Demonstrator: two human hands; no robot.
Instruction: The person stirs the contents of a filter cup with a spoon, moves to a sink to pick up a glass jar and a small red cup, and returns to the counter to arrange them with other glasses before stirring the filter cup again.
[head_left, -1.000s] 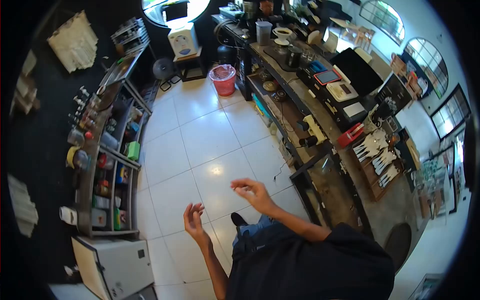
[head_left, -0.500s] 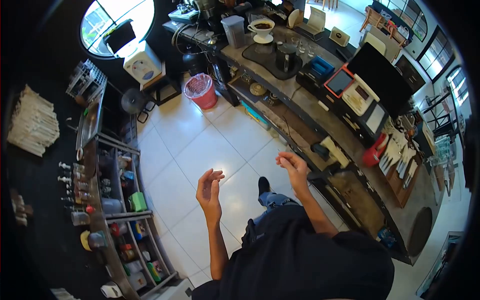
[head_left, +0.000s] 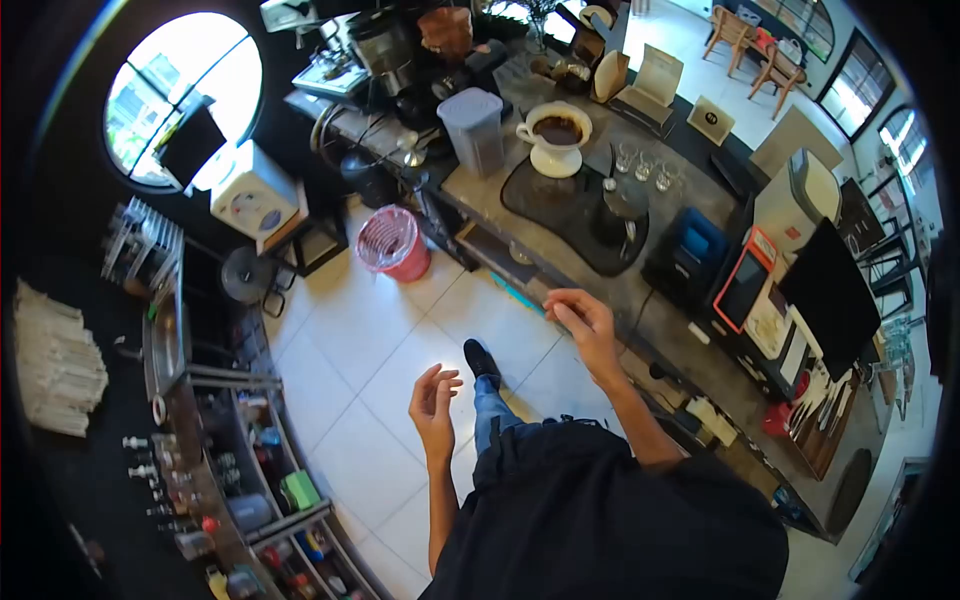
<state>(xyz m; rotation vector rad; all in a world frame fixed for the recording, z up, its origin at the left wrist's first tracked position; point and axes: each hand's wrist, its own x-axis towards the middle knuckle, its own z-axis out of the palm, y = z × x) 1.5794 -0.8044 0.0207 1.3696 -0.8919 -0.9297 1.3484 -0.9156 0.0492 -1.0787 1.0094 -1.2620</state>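
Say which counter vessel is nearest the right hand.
The jug on the dark mat; the white dripper and lidded container stand farther from the right hand.

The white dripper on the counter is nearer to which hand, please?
Right. The right hand shows against the front edge of the counter, below the white dripper in the picture; the left hand is farther from it, above the floor.

One head-worn camera looks forward and down past the hands [head_left: 433, 412] toward the counter [head_left: 478, 194].
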